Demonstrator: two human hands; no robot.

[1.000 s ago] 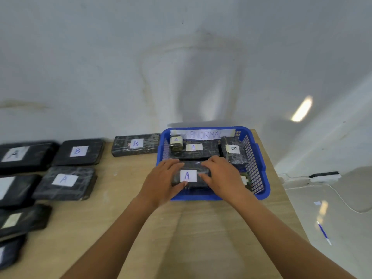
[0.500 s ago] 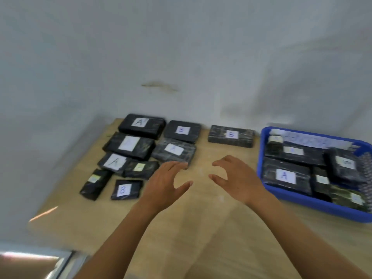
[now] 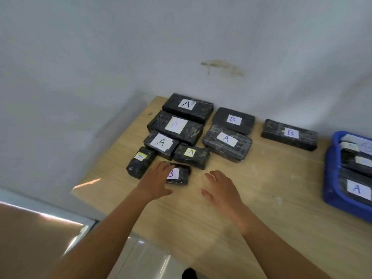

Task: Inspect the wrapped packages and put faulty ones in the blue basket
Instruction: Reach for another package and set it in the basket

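Left hand (image 3: 159, 180) has come over the small B package (image 3: 179, 175), fingers (image 3: 165, 168) apart; right hand (image 3: 221, 188) hovers nearby, fingers (image 3: 215, 175) spread.

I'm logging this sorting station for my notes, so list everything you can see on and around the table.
packages on the table: nine, black wrap, left and back; six labelled A, three B
packages in the basket: at least three, black, partly out of frame
blue basket: one, blue, table's right edge
table: one, light wood, under everything
wall: one, whitish, behind the table
left hand: one, fingers over the nearest B package
right hand: one, open, above bare tabletop
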